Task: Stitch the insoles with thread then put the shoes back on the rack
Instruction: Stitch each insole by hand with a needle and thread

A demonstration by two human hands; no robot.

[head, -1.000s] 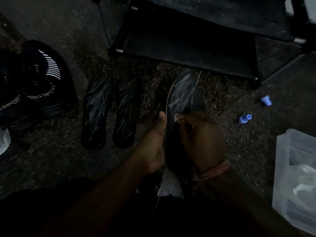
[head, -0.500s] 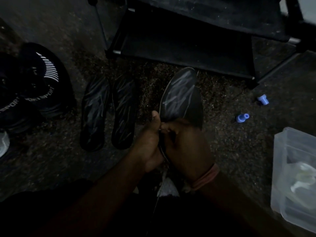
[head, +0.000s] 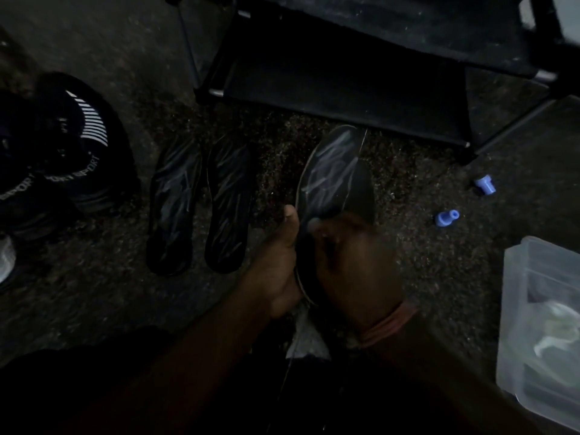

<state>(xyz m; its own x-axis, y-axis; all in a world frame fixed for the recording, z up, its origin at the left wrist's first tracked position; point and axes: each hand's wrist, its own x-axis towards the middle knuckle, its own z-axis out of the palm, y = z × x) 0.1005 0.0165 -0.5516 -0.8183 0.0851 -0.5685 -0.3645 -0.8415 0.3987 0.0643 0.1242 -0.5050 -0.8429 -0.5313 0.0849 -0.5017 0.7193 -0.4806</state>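
Head view, dim light: both hands meet at the centre over a dark insole (head: 332, 174) held toe-forward above the speckled floor (head: 417, 255). The left hand (head: 279, 265) is closed around the insole's left edge, thumb lying up along the rim. The right hand (head: 354, 262) is curled tight over the heel half, fingertips pinched at the insole's surface; whether they hold a needle, I cannot tell. A thin thread (head: 356, 164) runs across the insole toward its toe. Two more insoles (head: 201, 202) lie side by side on the floor to the left, with dark shoes (head: 62, 146) further left. The black rack (head: 345, 73) stands just beyond. Two small blue caps (head: 447, 217) lie right, near a clear plastic container (head: 539, 324).
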